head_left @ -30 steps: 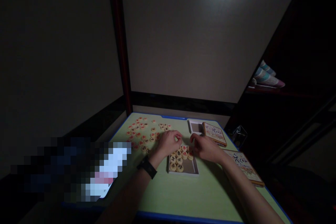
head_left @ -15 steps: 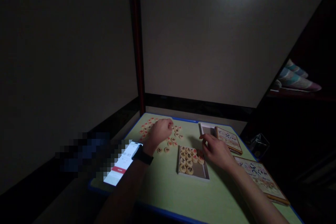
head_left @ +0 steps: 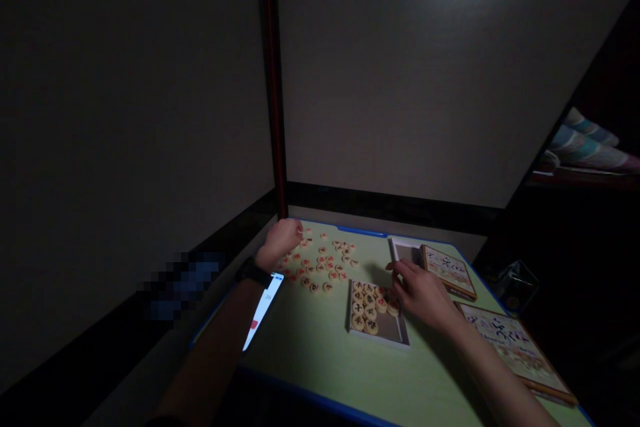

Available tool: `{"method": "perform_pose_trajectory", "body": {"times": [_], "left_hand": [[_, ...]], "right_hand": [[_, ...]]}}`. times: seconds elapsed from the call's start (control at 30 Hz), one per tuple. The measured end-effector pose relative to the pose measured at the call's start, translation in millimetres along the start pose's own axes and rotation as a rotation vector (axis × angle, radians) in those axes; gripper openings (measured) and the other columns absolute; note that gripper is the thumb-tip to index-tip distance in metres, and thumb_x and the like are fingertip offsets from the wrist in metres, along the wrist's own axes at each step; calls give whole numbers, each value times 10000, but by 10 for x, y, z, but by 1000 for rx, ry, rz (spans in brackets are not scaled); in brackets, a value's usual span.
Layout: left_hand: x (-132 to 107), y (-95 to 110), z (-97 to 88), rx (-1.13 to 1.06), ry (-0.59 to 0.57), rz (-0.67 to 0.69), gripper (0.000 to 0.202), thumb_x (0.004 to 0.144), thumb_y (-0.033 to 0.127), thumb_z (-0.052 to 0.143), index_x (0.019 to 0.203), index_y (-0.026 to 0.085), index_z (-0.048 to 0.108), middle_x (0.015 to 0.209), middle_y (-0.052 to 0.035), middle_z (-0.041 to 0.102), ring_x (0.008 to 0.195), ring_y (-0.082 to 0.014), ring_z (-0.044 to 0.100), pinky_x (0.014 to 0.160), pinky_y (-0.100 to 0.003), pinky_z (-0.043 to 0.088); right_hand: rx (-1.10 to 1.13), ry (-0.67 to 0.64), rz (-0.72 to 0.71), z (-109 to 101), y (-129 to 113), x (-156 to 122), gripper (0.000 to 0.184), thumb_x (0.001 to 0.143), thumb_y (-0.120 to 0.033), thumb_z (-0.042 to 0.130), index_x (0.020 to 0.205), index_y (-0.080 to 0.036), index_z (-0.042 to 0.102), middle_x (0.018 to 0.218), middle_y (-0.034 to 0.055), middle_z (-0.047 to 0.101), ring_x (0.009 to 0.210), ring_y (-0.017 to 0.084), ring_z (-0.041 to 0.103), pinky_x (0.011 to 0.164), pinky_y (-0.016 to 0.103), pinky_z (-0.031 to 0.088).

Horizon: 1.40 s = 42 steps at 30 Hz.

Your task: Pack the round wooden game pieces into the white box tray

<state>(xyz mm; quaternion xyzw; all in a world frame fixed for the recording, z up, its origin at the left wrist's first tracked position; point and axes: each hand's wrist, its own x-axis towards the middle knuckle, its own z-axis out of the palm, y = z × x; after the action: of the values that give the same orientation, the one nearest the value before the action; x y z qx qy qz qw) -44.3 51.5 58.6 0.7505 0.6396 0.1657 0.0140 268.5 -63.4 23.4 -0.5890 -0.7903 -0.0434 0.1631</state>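
Over the far left of the table my left hand (head_left: 283, 240) is closed, its fingertips pinched among loose Chinese chess pieces (head_left: 321, 260); what they hold, if anything, is too small to make out. A dark watch (head_left: 253, 273) circles that wrist. My right hand (head_left: 423, 293) hovers at the right side of a shallow white box (head_left: 380, 339), fingers loosely bent and apart, with nothing visible in them. Inside the box, round pieces (head_left: 369, 313) with black and red characters stand in rows on the left and along the back. My right fingers partly cover the back right corner.
A lit phone (head_left: 263, 312) lies by my left forearm. Another shallow tray (head_left: 400, 248) sits at the back, beside a printed box (head_left: 447, 271). A second printed box (head_left: 515, 350) lies along the right edge of the green table (head_left: 320, 360). Walls stand behind and left.
My left hand has moved left across the scattered pieces, uncovering those in the middle. My right hand stays by the box. The whole view has shifted slightly.
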Motion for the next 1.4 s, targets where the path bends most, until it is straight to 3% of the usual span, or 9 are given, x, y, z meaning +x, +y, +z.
{"method": "perform_pose_trajectory", "body": {"times": [0.2,0.4,0.73,0.93,1.1,1.2,1.3,1.4], "left_hand": [[88,-233,108,146,-130,-96,260,787,118,568,998,94,718,1049,-240,696,982,-299,675,805,-300,504],[152,-340,242,184,-268,-150,277,778,98,570,1020,98,704,1053,-210,704,956,-266,687,758,-268,519],[176,-215,468,108,-246,60,246,818,118,514,961,160,709,1026,-99,718,947,-190,661,788,-213,469],[371,-301,423,120,-169,23,283,869,125,471,1052,117,687,1054,-153,700,982,-218,654,805,-256,478],[578,-229,475,159,-205,63,286,850,86,516,1046,161,710,1122,-133,692,1040,-207,648,865,-241,478],[659,-173,548,202,-236,70,256,832,57,545,1003,135,719,1141,-163,673,1068,-232,640,888,-261,484],[725,-157,604,237,-273,69,198,876,125,577,1038,122,689,1152,-163,653,1075,-239,628,907,-311,498],[779,-164,639,262,-314,64,285,920,299,595,1165,154,611,1188,-107,618,1053,-222,616,890,-395,529]], "right_hand": [[-4,-12,-5,-4,-7,9,282,870,-176,449,1084,-169,632,1041,86,669,809,201,626,682,286,378],[-34,-39,-16,12,-24,9,290,875,-173,439,1085,-172,639,1049,82,666,769,186,627,652,285,363],[-57,-73,-4,-15,-53,10,263,874,-167,463,1073,-172,635,1037,75,668,764,181,626,637,281,336],[-49,-64,-4,22,-21,18,269,874,-171,453,1069,-172,638,1042,77,666,768,179,625,643,283,334],[-53,-87,5,26,-45,19,262,873,-176,449,1056,-179,637,1025,71,669,764,173,624,632,280,321],[-63,-108,8,27,-70,17,238,871,-175,457,1023,-180,639,1012,71,669,776,173,625,632,276,314],[-63,-118,1,26,-85,12,213,883,-188,460,1006,-183,633,986,63,666,769,169,622,624,274,304],[-55,-123,-6,12,-91,11,201,890,-188,461,1006,-186,626,1000,62,659,775,165,621,627,272,305]]}}
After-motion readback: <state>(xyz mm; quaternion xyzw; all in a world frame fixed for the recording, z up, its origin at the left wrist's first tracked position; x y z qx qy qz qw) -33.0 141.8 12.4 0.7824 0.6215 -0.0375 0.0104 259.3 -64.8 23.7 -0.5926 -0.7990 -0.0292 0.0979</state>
